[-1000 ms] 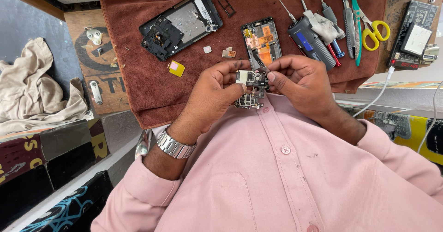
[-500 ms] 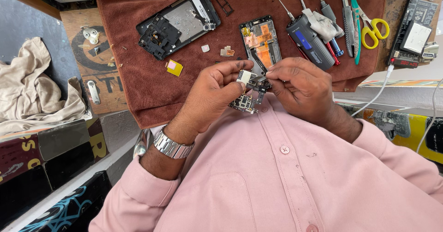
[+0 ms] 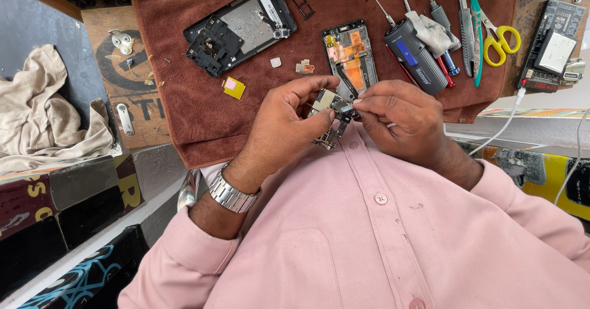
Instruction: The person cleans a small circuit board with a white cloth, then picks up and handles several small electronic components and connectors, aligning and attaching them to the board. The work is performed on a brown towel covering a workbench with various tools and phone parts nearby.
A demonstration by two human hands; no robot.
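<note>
Since a second ago your hands have shifted only a little, drawing the small phone circuit board (image 3: 332, 115) slightly nearer your chest, while everything on the brown towel (image 3: 184, 118) lies as it did. Your left hand (image 3: 289, 121) is closed around the board, thumb and fingers pinching its edges; your right hand (image 3: 399, 121) pinches something tiny at the board's right end, too small to make out. The board is held in the air just above the towel's near edge.

It looks light, stiff and thin, with fragile parts on its faces, so the bare edges seem the safest place to hold. Beyond your hands lie an opened phone frame (image 3: 351, 57) with copper-coloured flex, and farther left a black phone back housing (image 3: 239, 26), its shell carrying inner parts. A small yellow chip (image 3: 233, 87) lies loose on the towel. Yellow-handled scissors (image 3: 491, 32) lie at the far right.
</note>
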